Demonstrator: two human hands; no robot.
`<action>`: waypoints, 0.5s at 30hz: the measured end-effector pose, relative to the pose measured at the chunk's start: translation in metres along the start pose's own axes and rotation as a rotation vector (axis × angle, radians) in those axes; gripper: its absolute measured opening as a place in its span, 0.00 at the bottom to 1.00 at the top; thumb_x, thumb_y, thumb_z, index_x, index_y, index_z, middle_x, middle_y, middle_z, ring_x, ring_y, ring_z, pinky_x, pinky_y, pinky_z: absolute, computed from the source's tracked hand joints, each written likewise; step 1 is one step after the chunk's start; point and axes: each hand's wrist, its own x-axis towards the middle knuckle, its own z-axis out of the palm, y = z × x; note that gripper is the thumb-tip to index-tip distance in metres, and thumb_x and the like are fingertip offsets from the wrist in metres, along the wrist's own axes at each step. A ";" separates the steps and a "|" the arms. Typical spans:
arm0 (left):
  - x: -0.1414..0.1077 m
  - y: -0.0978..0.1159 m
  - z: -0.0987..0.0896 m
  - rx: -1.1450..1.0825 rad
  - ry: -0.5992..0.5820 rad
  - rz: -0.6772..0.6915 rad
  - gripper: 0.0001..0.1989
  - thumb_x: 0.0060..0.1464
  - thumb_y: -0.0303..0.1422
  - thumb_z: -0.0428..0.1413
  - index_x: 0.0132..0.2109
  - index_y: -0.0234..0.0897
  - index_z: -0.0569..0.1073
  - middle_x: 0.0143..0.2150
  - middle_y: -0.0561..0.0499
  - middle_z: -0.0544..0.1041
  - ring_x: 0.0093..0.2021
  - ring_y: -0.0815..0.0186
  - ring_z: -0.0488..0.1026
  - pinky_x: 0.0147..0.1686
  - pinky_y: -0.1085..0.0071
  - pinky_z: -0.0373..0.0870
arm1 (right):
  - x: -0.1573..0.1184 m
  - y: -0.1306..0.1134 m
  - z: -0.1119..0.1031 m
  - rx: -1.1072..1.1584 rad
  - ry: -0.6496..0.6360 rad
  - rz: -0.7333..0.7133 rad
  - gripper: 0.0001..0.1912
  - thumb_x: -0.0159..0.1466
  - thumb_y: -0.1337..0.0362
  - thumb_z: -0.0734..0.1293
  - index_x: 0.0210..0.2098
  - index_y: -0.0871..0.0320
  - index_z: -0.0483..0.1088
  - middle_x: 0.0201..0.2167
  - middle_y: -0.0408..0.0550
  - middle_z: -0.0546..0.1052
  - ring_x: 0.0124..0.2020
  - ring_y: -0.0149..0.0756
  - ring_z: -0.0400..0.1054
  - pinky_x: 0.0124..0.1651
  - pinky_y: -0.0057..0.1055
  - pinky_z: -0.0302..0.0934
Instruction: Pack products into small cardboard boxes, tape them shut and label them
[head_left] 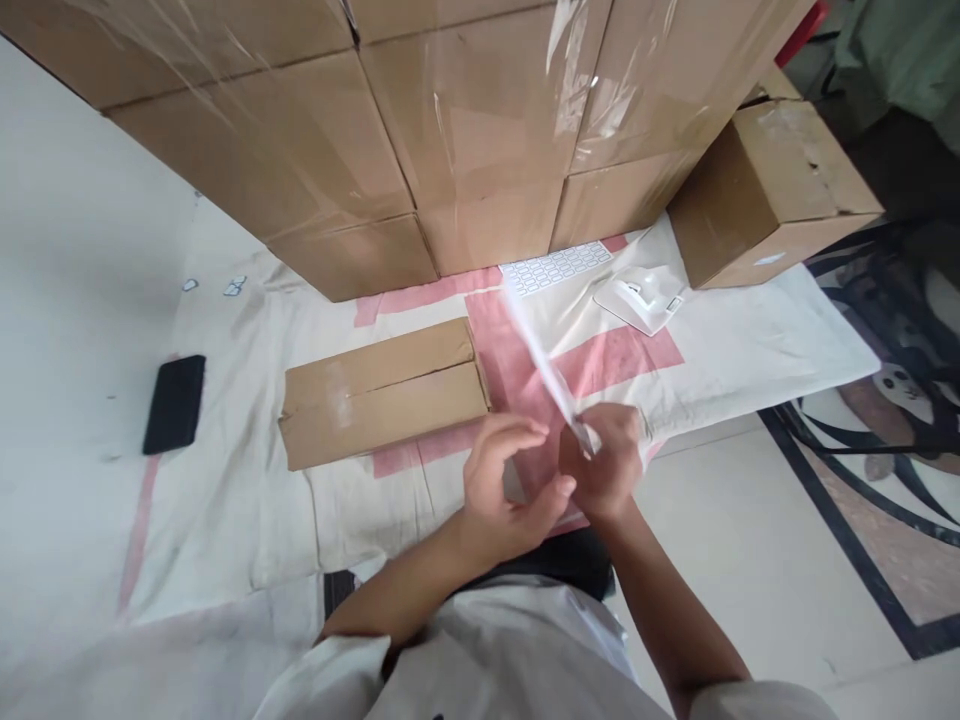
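Note:
My right hand (606, 460) is closed around the lower end of a thin white sheet (546, 370), which I see nearly edge-on and blurred. My left hand (506, 485) is close beside it, with thumb and fingers curved and apart and nothing between them. To the left of my hands, a long closed cardboard box (382, 395) lies on the cloth. A sheet of blue-outlined labels (559, 268) rests at the foot of the stacked cartons, past the white sheet's far end.
Taped cardboard cartons (480, 110) form a wall at the back. A white plastic object (641, 298) lies right of the label sheet, near another carton (772, 190). At left are a black phone-like object (175, 404) and small label scraps (235, 287). Pink-striped cloth (345, 520) covers the surface.

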 end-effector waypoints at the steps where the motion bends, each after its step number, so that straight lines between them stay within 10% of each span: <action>1: -0.006 0.000 0.010 -0.072 0.033 -0.119 0.25 0.59 0.42 0.66 0.58 0.41 0.69 0.52 0.43 0.75 0.52 0.58 0.76 0.49 0.62 0.75 | -0.008 -0.008 -0.011 0.033 -0.006 -0.052 0.19 0.63 0.76 0.70 0.49 0.52 0.68 0.38 0.47 0.74 0.38 0.41 0.70 0.40 0.40 0.68; 7: -0.019 -0.019 0.044 -0.489 0.035 -0.838 0.14 0.63 0.44 0.63 0.43 0.39 0.71 0.36 0.52 0.76 0.37 0.68 0.74 0.39 0.72 0.72 | -0.033 -0.033 -0.036 0.078 -0.228 0.017 0.30 0.61 0.80 0.70 0.59 0.53 0.65 0.44 0.51 0.77 0.43 0.43 0.70 0.44 0.42 0.70; 10: -0.019 -0.039 0.045 -0.534 0.084 -0.901 0.18 0.57 0.47 0.67 0.43 0.38 0.74 0.36 0.53 0.77 0.39 0.67 0.75 0.42 0.72 0.72 | -0.032 -0.016 -0.045 0.162 -0.297 0.174 0.31 0.62 0.66 0.73 0.63 0.53 0.64 0.53 0.56 0.74 0.53 0.50 0.69 0.51 0.50 0.69; 15: -0.018 -0.054 0.041 -0.556 0.063 -0.921 0.22 0.54 0.52 0.68 0.37 0.38 0.74 0.33 0.53 0.77 0.35 0.67 0.73 0.39 0.72 0.71 | -0.019 0.032 -0.071 0.291 -0.265 0.876 0.19 0.69 0.56 0.68 0.58 0.50 0.72 0.51 0.52 0.77 0.46 0.43 0.71 0.44 0.40 0.67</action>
